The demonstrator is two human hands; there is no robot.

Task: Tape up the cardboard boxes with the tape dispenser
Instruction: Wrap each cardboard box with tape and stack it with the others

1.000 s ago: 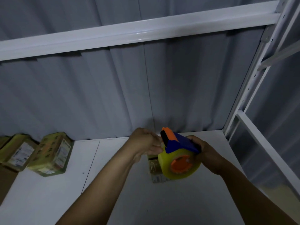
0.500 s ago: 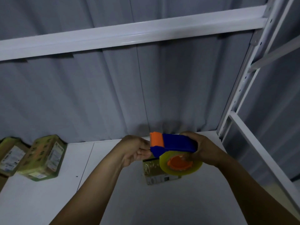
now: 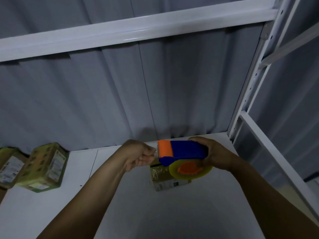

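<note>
Two tape-wrapped cardboard boxes lie far left on the white shelf [image 3: 172, 213]: outer box [image 3: 7, 167], cut by the frame edge, and inner box [image 3: 44, 168] just beside it, labels showing

Left hand [image 3: 138, 156] raised above the shelf, fingers curled, thumb pressed to forefinger just beside the dispenser's orange front; cannot tell whether a tape end sits in that pinch

Tape dispenser [image 3: 183, 150] held in the air at centre, blue body level, orange end toward the left hand. Tape roll [image 3: 189, 169], yellowish with an orange hub, hangs under it

Small box [image 3: 164, 178] on the shelf below the dispenser, glossy on top, partly hidden by the roll

Right hand [image 3: 215, 154] grips the rear of the blue body, fingers wrapped round it

Grey pleated backdrop [image 3: 103, 100] behind; white beam [image 3: 138, 30] overhead; perforated white upright [image 3: 255, 75] at right
</note>
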